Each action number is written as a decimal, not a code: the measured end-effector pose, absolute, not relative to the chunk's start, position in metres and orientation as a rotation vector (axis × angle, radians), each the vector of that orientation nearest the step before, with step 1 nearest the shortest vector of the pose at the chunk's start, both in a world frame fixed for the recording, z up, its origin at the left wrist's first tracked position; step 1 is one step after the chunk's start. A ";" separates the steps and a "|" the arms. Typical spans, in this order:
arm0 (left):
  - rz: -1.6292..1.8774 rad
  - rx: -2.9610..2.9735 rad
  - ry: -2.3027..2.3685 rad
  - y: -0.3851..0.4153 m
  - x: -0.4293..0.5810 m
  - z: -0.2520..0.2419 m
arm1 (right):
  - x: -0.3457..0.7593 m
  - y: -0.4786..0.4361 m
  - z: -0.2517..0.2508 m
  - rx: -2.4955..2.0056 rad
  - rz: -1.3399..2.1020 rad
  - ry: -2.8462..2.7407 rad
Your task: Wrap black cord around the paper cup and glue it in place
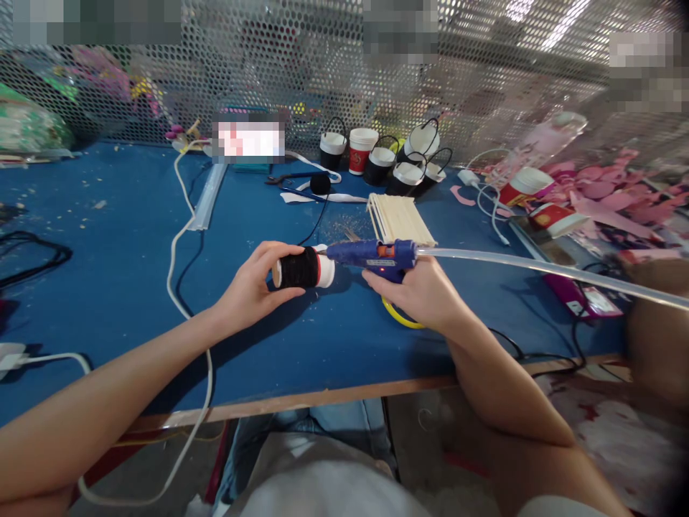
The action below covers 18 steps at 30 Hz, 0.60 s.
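Observation:
My left hand [258, 280] grips a small paper cup [298, 268] lying on its side above the table, mostly wrapped in black cord, with a red and white band showing at its right end. From the cup a strand of black cord runs back to a small black ball of cord [320, 184]. In my right hand [425, 291] is a blue hot glue gun [371, 253], its nozzle at the cord-wrapped side of the cup. A long clear glue stick [538, 266] sticks out of its rear. Under my right hand, a yellow ring-shaped handle [401, 316] partly shows.
Several black-wrapped cups with cord handles [380, 166] stand at the back, beside a red and white paper cup [359, 151]. Flat wooden sticks [402, 219] lie behind the glue gun. A white cable [173, 269] crosses the left side; pink scraps [603, 187] pile up right.

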<state>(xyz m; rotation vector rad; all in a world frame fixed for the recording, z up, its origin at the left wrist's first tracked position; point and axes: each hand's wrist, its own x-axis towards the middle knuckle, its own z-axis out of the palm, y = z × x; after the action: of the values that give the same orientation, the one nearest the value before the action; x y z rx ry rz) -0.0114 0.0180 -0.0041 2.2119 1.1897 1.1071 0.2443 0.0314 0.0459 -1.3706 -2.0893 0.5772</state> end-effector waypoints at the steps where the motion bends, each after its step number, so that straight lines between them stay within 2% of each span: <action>1: 1.114 2.171 1.203 0.018 -0.012 -0.005 | 0.245 0.031 0.046 -1.380 0.583 -2.089; 18: 1.038 1.688 1.265 0.023 -0.012 -0.004 | 0.243 0.024 0.050 -1.381 0.488 -2.146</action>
<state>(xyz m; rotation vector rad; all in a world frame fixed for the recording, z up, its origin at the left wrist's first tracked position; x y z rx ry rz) -0.0117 0.0230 -0.0042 1.6881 1.2653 1.0380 0.2427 0.0236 0.0498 -1.3806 -2.1460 0.4877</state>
